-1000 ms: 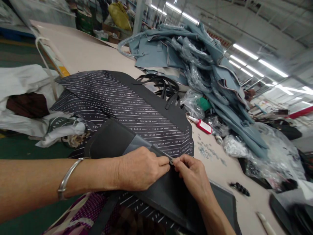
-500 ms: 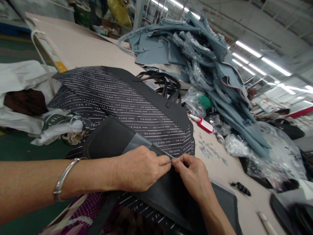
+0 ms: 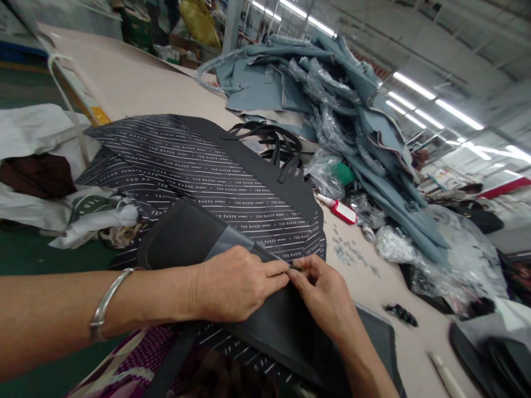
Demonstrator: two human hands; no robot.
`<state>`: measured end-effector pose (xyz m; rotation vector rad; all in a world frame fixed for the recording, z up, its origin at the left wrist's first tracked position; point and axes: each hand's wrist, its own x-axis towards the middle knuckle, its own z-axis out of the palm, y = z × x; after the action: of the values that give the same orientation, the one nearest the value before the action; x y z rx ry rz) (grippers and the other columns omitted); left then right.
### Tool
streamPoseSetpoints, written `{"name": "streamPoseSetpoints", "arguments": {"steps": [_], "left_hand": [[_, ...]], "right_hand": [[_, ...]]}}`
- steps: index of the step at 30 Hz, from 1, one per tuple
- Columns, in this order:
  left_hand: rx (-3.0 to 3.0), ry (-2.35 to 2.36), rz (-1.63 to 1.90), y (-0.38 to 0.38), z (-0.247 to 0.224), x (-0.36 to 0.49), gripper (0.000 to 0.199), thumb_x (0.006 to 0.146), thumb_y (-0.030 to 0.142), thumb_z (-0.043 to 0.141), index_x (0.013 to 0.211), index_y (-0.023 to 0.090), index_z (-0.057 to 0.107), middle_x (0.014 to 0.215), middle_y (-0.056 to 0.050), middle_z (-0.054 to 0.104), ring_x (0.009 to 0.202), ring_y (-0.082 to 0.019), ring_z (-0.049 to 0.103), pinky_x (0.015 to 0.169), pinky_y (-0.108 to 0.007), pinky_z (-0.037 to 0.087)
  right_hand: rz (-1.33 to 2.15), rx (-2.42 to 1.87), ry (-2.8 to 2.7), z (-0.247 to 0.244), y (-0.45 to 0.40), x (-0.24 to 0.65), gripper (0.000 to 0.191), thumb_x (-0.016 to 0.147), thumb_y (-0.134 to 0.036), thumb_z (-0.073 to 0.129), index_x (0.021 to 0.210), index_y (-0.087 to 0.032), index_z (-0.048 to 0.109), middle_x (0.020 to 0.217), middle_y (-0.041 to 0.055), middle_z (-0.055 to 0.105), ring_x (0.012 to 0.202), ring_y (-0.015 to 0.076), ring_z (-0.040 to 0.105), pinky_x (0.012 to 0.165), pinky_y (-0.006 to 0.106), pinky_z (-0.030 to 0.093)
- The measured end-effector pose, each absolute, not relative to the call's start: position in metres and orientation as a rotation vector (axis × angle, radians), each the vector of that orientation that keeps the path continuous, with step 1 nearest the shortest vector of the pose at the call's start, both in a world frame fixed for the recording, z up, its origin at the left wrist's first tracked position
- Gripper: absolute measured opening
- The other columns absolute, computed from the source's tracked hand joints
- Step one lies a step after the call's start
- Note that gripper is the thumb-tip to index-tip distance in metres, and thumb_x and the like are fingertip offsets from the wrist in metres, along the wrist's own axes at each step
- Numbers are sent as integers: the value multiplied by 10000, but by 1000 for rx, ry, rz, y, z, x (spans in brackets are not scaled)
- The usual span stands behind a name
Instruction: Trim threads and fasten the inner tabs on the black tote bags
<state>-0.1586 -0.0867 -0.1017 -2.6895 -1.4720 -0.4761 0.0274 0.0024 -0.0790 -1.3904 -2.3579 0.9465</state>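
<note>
A black panel (image 3: 182,232) with a glossy grey strip lies across the lap side of the table, over striped lettered lining fabric (image 3: 199,171). My left hand (image 3: 238,284), with a silver bangle at its wrist, pinches the panel's upper edge between thumb and forefinger. Right beside it, my right hand (image 3: 321,290) is closed at the same edge, fingertips nearly touching those of the left. Whatever small piece sits between the fingertips is too small to make out.
Blue-grey bags (image 3: 286,83) in plastic are heaped at the back. Small rings (image 3: 348,249), a red-and-white bottle (image 3: 343,211), a black clip-like item (image 3: 401,315) and a pale stick (image 3: 448,376) lie on the table (image 3: 373,293) to the right.
The view has shifted slightly, so the background sits a little further left. My right hand's fingers have curled in closer at the edge; my left hand keeps its pinch.
</note>
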Motion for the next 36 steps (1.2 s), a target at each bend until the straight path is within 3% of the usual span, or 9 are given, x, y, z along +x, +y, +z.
{"name": "streamPoseSetpoints", "arguments": {"steps": [4,7,10,14,17,20,27,32,36], "left_hand": [[-2669,-1416,-520,-87,-109,-159,491,853,112,484,1335,157,569,1395,-83,612,707,-168,687,611,-307,506],[-2627,-1439,-539,-83,-120,-158,508,863,72,432,1338,174,578,1409,-56,603,736,-184,698,659,-304,505],[-2587,-1441,-550,-81,-125,-157,503,875,65,393,1322,179,594,1393,-58,617,730,-198,703,654,-318,501],[-2593,-1386,-516,-83,-114,-156,480,848,64,453,1284,173,622,1345,-66,653,676,-177,691,609,-313,489],[-2603,-1392,-479,-84,-106,-157,452,832,103,518,1266,174,622,1322,-62,664,664,-175,686,566,-329,493],[-2624,-1395,-481,-85,-103,-158,432,845,144,542,1270,183,606,1316,-50,659,682,-170,690,567,-338,514],[-2645,-1426,-505,-87,-101,-158,332,860,179,564,1187,192,621,1215,-25,685,666,-159,679,534,-334,504],[-2648,-1448,-537,-84,-104,-157,322,861,187,565,1179,195,609,1166,-35,685,659,-160,659,494,-325,474],[-2662,-1468,-557,-83,-105,-157,301,875,195,555,1170,199,612,1136,-29,694,644,-157,646,492,-318,460]], "right_hand": [[1030,-1344,-2043,-70,12,68,368,840,-470,607,1076,-188,600,748,-9,662,620,165,628,554,272,481],[421,-1620,-1982,-64,22,136,445,853,-553,531,1073,-178,629,920,79,718,824,221,688,756,351,549],[-38,-1899,-1894,-66,22,214,530,789,-597,501,1030,-150,653,1066,205,706,1065,345,656,972,526,473],[-90,-2050,-1778,-83,11,281,439,687,-662,502,723,-233,589,770,223,701,880,453,674,886,676,450],[-78,-2132,-1693,-86,8,290,354,686,-636,526,725,-284,539,667,145,660,714,413,657,796,630,488],[82,-1879,-1413,-70,8,263,329,699,-587,606,826,-288,562,735,97,648,764,369,648,811,591,496],[1208,-865,-887,-44,4,113,172,765,-367,642,786,-231,539,740,-18,530,659,162,583,751,432,546],[1420,-798,-951,-67,5,40,564,795,-442,656,613,-224,168,520,-118,227,429,67,274,554,287,432],[1443,-848,-910,-81,9,25,600,813,-421,605,654,-210,67,493,-112,188,421,64,210,547,259,386]]}}
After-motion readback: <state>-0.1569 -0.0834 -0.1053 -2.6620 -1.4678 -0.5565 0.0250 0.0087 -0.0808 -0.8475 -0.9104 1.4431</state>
